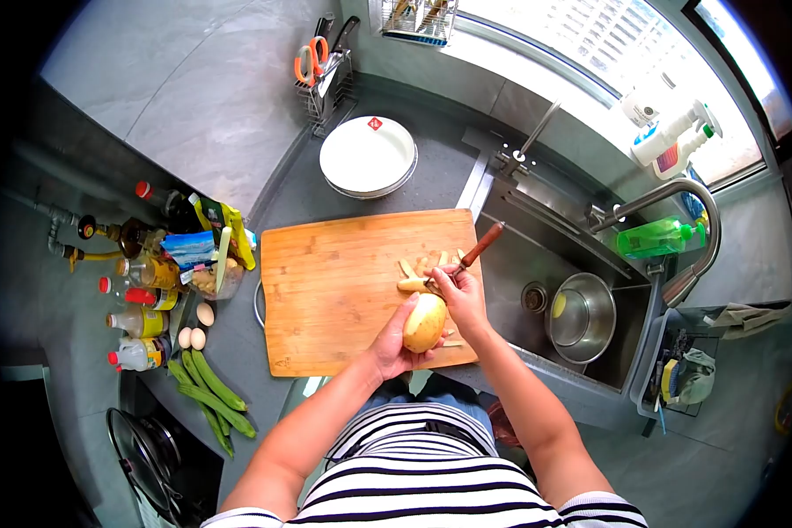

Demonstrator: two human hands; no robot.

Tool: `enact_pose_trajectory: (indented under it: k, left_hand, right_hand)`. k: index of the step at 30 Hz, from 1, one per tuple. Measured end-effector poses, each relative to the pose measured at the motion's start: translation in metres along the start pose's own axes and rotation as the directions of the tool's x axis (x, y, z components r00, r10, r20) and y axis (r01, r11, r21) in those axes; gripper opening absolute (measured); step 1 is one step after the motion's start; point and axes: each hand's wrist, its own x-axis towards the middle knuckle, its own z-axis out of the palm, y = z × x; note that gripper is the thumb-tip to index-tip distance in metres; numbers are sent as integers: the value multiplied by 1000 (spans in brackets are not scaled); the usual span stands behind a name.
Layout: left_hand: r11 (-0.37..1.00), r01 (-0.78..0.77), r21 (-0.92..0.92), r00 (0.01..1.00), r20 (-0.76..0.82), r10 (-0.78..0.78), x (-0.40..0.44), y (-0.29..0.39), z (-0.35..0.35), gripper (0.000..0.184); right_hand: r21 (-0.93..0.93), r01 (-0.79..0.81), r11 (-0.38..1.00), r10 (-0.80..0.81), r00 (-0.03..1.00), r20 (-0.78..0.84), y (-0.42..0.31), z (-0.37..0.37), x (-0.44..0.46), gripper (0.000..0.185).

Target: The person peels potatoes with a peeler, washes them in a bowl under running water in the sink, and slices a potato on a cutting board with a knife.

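My left hand [394, 341] is wrapped round a pale yellow potato [424, 324], held over the lower right part of a wooden cutting board [334, 290]. Just beside the potato, my right hand [462, 295] grips a peeler with a reddish-brown handle [484, 243] that points up and to the right. The peeler's head is partly hidden by my fingers. Strips of potato peel [409, 284] lie on the board behind my hands, and a few small bits show near its right edge.
White plates [368, 157] are stacked behind the board. On the right, the sink [510, 255] holds a metal pot [581, 319]. Left are bottles [141, 322], eggs [205, 313] and green vegetables [216, 387]. A rack [330, 92] with scissors and knives stands at the back.
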Motion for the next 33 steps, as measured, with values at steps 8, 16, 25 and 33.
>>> enact_pose_trajectory:
  k: [8,16,25,33]
  left_hand:
    - [976,-186,-114,953,-264,151,5,9,-32,54]
    - [984,-168,60,969,-172,176,6,9,-16,56]
    - [983,-145,116,986,-62,153,2,9,-23,56]
    - [980,-201,-3,979,-37,201,-3,12,-15,67]
  right_hand:
    - [-338,-320,885,339,941,-2,-48,6,-10,27]
    - [-187,114,976,-50,948,314,-23,39,-34,17]
    - [55,-67,996,67,998,15,-15,40,-8,18]
    - [4,-40,999,40,988,-152,-3,12,2,17]
